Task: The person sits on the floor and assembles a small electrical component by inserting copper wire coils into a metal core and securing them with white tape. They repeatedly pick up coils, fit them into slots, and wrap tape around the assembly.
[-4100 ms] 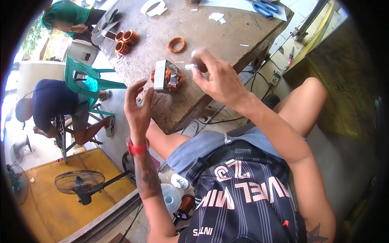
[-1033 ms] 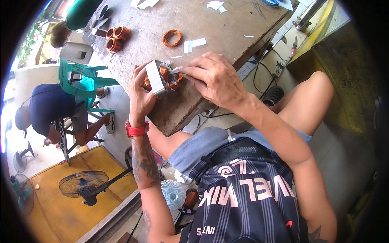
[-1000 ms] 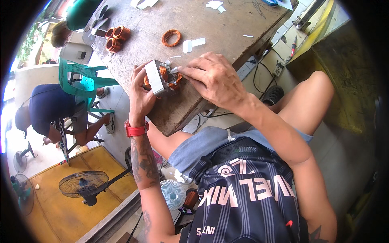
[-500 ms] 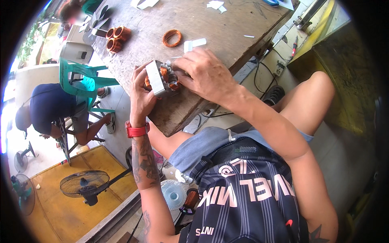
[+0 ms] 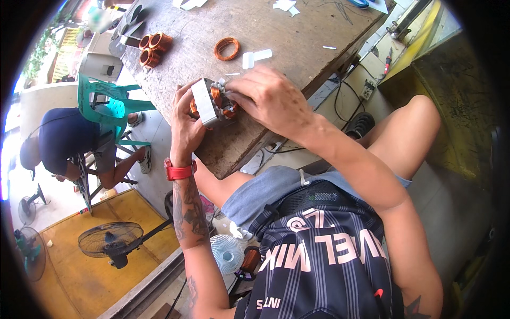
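Note:
A motor stator (image 5: 204,101), a pale metal core with copper windings, rests at the near corner of the wooden table (image 5: 212,21). My left hand (image 5: 185,119) wraps round its left side and steadies it. At its right side, my right hand (image 5: 271,98) has its fingers pinched together against the windings; what they hold, if anything, is hidden. Beyond the hands lie a loose ring of copper wire (image 5: 227,49) and white strips of insulation (image 5: 256,57). A cluster of copper coils (image 5: 154,49) sits farther left.
Scissors with blue handles (image 5: 358,2) and paper scraps (image 5: 286,6) lie at the table's far side. A screwdriver (image 5: 388,61) and cables are off its right edge. At left a person (image 5: 69,138) sits by a green chair (image 5: 109,98); a black fan (image 5: 110,239) stands below.
My right fingers have shifted slightly on the stator's right side, and the white piece near the fingertips now lies apart on the table. My left hand keeps its hold.

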`<state>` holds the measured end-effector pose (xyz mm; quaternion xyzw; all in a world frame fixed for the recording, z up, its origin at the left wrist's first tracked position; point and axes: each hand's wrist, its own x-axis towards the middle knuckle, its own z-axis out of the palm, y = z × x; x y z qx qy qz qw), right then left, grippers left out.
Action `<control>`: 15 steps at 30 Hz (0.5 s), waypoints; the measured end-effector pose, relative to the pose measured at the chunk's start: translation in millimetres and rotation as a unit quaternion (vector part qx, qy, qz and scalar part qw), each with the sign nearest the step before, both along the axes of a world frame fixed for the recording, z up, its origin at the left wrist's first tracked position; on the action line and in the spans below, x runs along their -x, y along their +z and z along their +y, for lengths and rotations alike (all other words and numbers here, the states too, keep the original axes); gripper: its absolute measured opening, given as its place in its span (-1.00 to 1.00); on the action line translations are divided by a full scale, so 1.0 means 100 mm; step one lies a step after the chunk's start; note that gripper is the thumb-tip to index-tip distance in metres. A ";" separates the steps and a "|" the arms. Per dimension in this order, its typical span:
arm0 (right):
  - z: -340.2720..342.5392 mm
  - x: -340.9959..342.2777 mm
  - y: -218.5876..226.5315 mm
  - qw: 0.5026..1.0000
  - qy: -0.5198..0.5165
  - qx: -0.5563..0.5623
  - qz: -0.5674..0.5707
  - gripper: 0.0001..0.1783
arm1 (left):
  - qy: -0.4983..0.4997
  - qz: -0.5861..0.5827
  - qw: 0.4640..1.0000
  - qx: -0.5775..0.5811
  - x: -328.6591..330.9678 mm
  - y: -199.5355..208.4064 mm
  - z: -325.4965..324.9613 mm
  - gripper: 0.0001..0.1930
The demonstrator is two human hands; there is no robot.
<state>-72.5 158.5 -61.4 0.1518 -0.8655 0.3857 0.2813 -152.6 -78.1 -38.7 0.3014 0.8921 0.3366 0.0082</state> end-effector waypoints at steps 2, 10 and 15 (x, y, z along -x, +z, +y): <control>0.06 -0.07 -0.03 1.000 -0.017 0.002 0.002 -0.67 | 0.011 -0.010 1.000 -0.007 0.00 0.00 0.00 -0.43; 0.16 -0.16 -0.07 0.994 0.012 -0.095 0.056 -0.64 | 0.014 -0.027 0.999 -0.014 -0.02 0.01 0.02 -0.44; 0.19 -0.14 -0.03 0.986 0.039 -0.150 0.062 -0.59 | 0.008 -0.023 1.000 -0.004 0.00 0.01 0.00 -0.45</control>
